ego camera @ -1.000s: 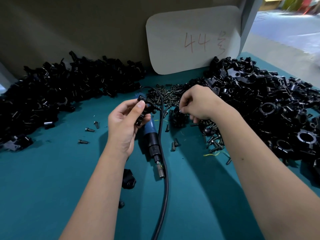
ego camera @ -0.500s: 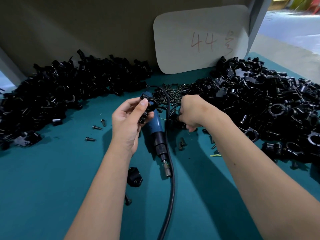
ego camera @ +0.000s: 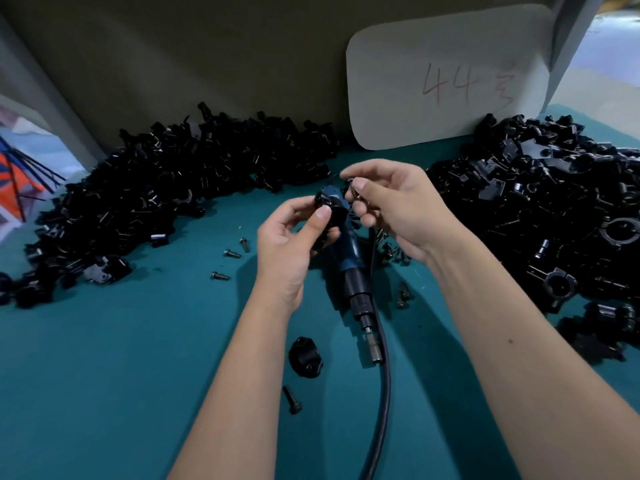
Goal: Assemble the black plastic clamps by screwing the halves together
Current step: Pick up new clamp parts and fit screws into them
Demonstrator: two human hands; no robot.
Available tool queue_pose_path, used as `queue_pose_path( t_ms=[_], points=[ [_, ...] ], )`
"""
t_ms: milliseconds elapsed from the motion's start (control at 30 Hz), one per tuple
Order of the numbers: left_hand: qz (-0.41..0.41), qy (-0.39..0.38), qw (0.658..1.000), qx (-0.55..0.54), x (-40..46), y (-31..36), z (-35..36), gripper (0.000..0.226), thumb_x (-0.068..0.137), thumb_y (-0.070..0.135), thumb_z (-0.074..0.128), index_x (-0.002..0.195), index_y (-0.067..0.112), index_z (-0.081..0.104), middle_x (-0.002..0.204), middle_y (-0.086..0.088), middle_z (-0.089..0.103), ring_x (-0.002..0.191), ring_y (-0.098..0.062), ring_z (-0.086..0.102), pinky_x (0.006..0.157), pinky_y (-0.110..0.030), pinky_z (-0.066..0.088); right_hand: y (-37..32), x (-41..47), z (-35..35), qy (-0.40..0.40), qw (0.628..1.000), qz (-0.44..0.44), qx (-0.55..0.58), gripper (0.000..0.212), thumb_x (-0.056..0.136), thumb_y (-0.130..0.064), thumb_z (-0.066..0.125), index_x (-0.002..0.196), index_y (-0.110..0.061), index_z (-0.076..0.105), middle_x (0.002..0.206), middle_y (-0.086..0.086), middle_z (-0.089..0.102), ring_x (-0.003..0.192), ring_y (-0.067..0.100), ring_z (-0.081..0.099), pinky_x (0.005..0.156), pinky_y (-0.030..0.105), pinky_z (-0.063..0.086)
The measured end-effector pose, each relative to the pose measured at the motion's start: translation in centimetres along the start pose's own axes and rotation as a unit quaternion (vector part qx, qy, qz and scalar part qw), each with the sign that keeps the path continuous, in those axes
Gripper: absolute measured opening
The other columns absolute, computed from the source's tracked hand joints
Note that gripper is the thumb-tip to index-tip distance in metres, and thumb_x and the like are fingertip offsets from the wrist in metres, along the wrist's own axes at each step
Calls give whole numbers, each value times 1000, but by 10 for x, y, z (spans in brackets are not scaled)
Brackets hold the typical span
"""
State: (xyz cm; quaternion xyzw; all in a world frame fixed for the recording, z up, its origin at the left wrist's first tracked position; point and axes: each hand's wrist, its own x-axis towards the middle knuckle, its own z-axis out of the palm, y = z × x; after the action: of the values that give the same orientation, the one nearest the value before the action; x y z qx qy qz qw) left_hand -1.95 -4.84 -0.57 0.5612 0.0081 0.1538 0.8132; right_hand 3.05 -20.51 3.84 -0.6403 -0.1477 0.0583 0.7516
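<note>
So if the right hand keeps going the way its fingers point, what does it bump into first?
Most likely the black clamp held in the left hand. The right hand, pinching a small screw, points left at it; depth is hard to judge.

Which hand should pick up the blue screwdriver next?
Probably the right hand. The left hand is busy gripping the clamp, while the right only pinches a small screw. The screwdriver lies on the table just below both hands.

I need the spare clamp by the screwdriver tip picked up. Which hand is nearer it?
Left. The left hand is above the lone clamp; the right hand is farther, up-right.
</note>
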Motion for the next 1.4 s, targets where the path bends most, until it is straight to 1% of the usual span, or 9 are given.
queue_pose_path(
  t_ms=[167, 300, 500, 600, 733, 833, 933, 1167, 1400],
  points=[
    [22, -28, 999, 41, 0, -3, -1, 11, 98, 3, 67, 105, 11, 70, 99, -4, 74, 93, -16, 70, 77, -27, 59, 16, -2, 8, 38, 998, -34, 45, 10, 98, 1, 65, 92, -5, 71, 68, 5, 66, 52, 12, 54, 45, 20, 43],
    [37, -34, 997, 61, 2, -6, -2, 12, 97, 3, 68, 107, 10, 69, 102, -11, 71, 90, -19, 68, 77, -28, 59, 21, -7, 4, 52, 996, -68, 1, 12, 91, -4, 76, 82, -6, 69, 67, 7, 67, 49, 12, 51, 41, 21, 38],
    [59, -55, 988, 135, 3, -6, -9, 17, 95, 7, 73, 105, 21, 71, 96, 2, 75, 81, -17, 72, 81, -33, 60, 15, -8, 2, -4, 994, -88, -71, 10, 90, -4, 79, 82, -3, 72, 62, 11, 63, 47, 14, 50, 39, 22, 39],
    [61, -58, 988, 133, 3, -6, -11, 15, 94, 13, 74, 106, 21, 72, 98, 0, 75, 82, -19, 72, 81, -33, 60, 13, -7, 3, 1, 989, -104, -106, 9, 89, -6, 81, 82, -5, 74, 63, 19, 64, 47, 20, 50, 39, 24, 40],
    [56, -57, 990, 119, 3, -7, -9, 14, 92, 17, 75, 105, 22, 72, 100, -2, 75, 83, -21, 73, 78, -33, 60, 13, -5, -7, 13, 987, -116, -110, 10, 89, -10, 81, 81, -12, 75, 58, 5, 63, 43, 15, 50, 39, 23, 41],
    [55, -56, 989, 128, 5, -9, -9, 14, 90, 20, 75, 103, 26, 72, 97, 1, 76, 82, -20, 74, 80, -36, 61, 16, -5, -7, 3, 987, -109, -120, 10, 88, -14, 83, 80, -13, 76, 56, 4, 63, 42, 15, 50, 39, 23, 41],
    [56, -62, 988, 127, 5, -9, -11, 14, 90, 21, 76, 102, 28, 73, 96, 2, 76, 82, -20, 74, 78, -33, 61, 18, -4, -5, -5, 985, -97, -139, 11, 87, -15, 83, 78, -16, 76, 60, 5, 66, 46, 14, 54, 39, 23, 42],
    [43, -67, 992, 94, 3, -6, -9, 20, 88, 7, 79, 107, 13, 76, 97, -2, 79, 85, -18, 75, 75, -29, 60, 19, -6, -3, -11, 989, -102, -107, 15, 89, -16, 81, 76, -18, 73, 60, 10, 62, 46, 17, 49, 39, 23, 40],
    [36, -72, 994, 71, 1, -4, -10, 22, 85, 4, 82, 104, 14, 78, 98, -5, 79, 86, -19, 75, 74, -28, 60, 14, -9, -5, -32, 989, -108, -91, 12, 91, -7, 77, 81, -7, 71, 59, 2, 62, 46, 11, 51, 38, 22, 39]
  ],
)
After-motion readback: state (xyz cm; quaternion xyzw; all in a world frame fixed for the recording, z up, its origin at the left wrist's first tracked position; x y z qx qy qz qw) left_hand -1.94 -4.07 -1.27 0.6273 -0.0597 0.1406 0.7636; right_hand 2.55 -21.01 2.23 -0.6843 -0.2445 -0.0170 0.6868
